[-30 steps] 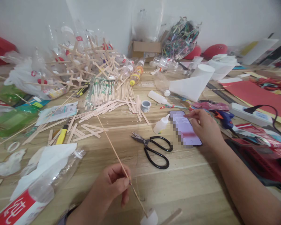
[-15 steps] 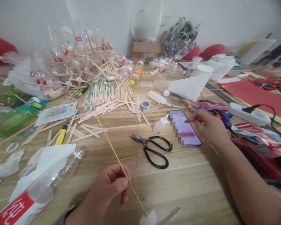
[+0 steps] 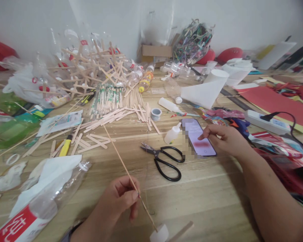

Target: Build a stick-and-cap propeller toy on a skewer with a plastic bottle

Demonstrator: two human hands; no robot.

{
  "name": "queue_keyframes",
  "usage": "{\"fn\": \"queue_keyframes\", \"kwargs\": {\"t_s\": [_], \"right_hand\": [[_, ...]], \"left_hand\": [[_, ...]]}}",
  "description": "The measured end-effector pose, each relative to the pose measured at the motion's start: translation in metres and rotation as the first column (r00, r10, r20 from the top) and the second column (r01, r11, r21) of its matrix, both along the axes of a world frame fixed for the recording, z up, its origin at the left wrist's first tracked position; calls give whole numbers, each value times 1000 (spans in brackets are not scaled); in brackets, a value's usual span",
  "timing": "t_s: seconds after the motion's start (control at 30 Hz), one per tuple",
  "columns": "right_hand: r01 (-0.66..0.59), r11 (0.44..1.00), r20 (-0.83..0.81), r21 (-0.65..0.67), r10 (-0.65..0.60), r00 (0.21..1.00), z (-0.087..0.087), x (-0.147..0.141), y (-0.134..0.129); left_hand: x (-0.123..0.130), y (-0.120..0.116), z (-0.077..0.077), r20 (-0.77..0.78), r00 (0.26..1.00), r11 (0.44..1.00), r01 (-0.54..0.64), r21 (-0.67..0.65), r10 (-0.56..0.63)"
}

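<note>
A thin wooden stick is pinched between the thumb and fingers of my left hand. It slants up and away over the table, and its near end meets a small white round piece at the bottom edge. My right hand hovers over a lit smartphone, index finger reaching to its screen and the other fingers loosely curled, holding nothing. Whether the fingertip touches the glass is unclear. Black-handled scissors lie between the hands, blades part-open, and a small white squeeze bottle stands by the phone.
Loose craft sticks and a yellow cutter lie left, near a clear plastic bottle. Bottles and stick frames are heaped behind. A white power strip with a black cord sits right.
My right hand has shifted slightly toward me, its index finger now lower over the phone screen. My left hand and the stick stay in place.
</note>
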State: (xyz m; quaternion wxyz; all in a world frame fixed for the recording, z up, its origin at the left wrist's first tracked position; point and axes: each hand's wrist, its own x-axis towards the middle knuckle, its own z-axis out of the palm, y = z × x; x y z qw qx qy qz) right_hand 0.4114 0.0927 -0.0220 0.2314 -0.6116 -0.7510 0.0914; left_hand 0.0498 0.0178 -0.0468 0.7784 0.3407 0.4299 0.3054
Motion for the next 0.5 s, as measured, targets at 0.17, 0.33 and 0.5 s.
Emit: {"fn": "queue_keyframes", "kwargs": {"t_s": [0.17,0.33,0.5], "right_hand": [[-25,999,-1,-37,25,1000,1,0,0],[50,997,49,-53,-47,998,-6,2,4],[269,960,94,78,-276,957,-8,0,6]], "left_hand": [[-1,0,-1,-4,1000,1000,7,4,-7],[-1,-1,-2,-1,1000,1000,9,0,-9],[0,-1,-1,14,1000,1000,6,-9,-6]]}}
